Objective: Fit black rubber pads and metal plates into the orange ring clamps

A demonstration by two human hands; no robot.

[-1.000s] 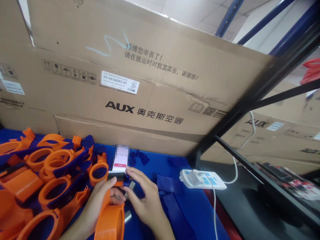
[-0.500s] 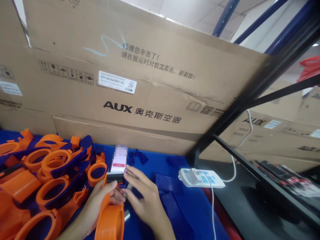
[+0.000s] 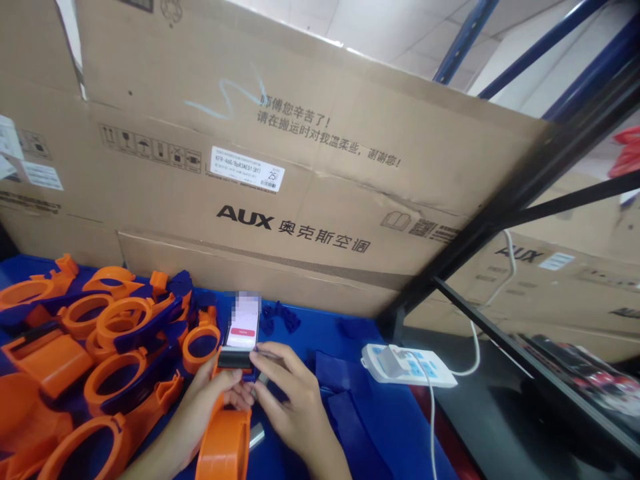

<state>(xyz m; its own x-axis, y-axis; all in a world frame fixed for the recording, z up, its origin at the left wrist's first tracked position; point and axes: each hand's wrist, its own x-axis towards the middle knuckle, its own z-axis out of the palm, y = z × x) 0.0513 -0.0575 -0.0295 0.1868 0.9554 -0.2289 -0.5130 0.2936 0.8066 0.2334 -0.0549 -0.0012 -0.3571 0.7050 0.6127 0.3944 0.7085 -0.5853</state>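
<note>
An orange tape dispenser (image 3: 224,443) with a wide ring and a black head piece is upright at the lower middle of the head view. My left hand (image 3: 213,393) is closed around its narrow part just below the black piece. At the right end of that head, the thumb and fingers of my right hand (image 3: 295,393) pinch the edge, where a bit of dark blue shows. What else those fingertips may hold is hidden. Just behind the dispenser stands a phone (image 3: 244,323) with a lit screen. A small silvery metal piece (image 3: 257,435) lies between my forearms.
Many orange and blue dispenser parts (image 3: 115,373) are heaped on the blue table at left. Small dark blue pieces (image 3: 283,317) lie beyond the phone. To the right are a white power strip (image 3: 410,365) with a cord and a black rack post. Cardboard (image 3: 300,200) walls the back.
The view has shifted slightly, so everything appears a little further right. Both hands keep their hold on the dispenser, with the right fingertips still at the end of its head.
</note>
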